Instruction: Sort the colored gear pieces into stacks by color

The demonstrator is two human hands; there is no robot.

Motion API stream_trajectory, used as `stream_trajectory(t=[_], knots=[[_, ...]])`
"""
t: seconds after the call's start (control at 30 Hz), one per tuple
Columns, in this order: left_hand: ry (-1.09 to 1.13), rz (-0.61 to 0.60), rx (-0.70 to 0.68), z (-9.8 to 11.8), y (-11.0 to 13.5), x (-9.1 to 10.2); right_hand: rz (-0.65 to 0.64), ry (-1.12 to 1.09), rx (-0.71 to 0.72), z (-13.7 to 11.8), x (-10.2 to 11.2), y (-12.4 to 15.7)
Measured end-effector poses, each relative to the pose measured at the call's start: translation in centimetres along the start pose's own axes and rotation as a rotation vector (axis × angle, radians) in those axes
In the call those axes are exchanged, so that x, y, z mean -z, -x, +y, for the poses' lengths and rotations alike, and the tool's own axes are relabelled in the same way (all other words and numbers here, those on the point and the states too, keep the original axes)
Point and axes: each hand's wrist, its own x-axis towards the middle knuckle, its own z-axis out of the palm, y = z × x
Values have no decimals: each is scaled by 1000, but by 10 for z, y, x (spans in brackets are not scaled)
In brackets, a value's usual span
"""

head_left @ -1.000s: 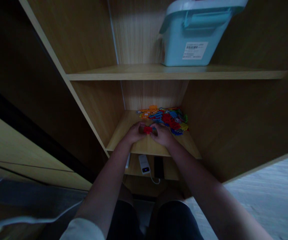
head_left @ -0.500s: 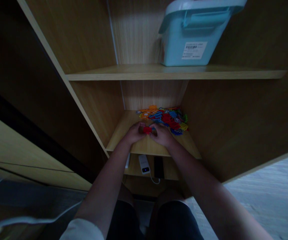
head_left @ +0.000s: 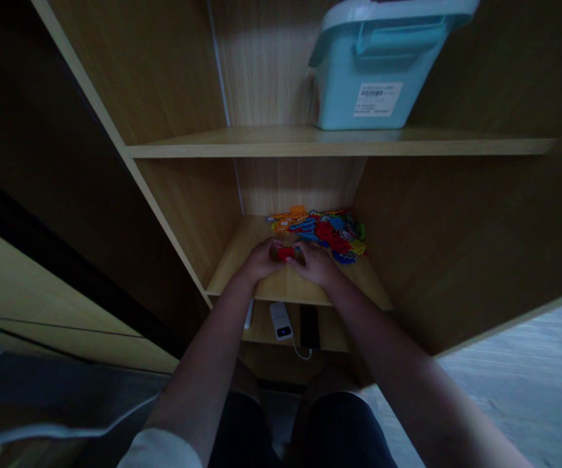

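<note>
Between my two hands, over the wooden shelf [head_left: 237, 250], is a small red plastic piece [head_left: 285, 253] with what looks like a notched edge. My left hand [head_left: 263, 259] pinches its left side with thumb and fingers. On the other side, my right hand [head_left: 313, 261] has its fingertips closed at the piece's right edge. Just behind the hands lies a loose pile of coloured toothed plastic pieces [head_left: 327, 231] in orange, blue, red, yellow and green. Fine detail of the held piece is too small to make out.
A light blue lidded bin [head_left: 369, 71] with a paper label stands on the upper shelf [head_left: 261, 149]. Below the hands, a white power bank [head_left: 281, 322] with a cable lies beside a black phone-like slab [head_left: 309, 327]. Wooden cabinet walls [head_left: 432, 227] enclose both sides.
The red piece has shifted slightly left and turned a little between my fingers. Both hands stay in nearly the same place, and the pile has not moved.
</note>
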Motion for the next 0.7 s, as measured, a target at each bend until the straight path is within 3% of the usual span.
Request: stream_trajectory(t=[0.17, 0.33, 0.43, 0.7], knots=[[40, 4, 10, -4, 0, -2, 115, -1, -38, -1, 4, -1], [48, 8, 23, -6, 0, -4, 401, 131, -369, 4, 12, 7], [49, 11, 17, -6, 1, -4, 492, 165, -489, 10, 11, 14], [27, 22, 21, -2, 2, -4, 382, 114, -514, 9, 11, 13]])
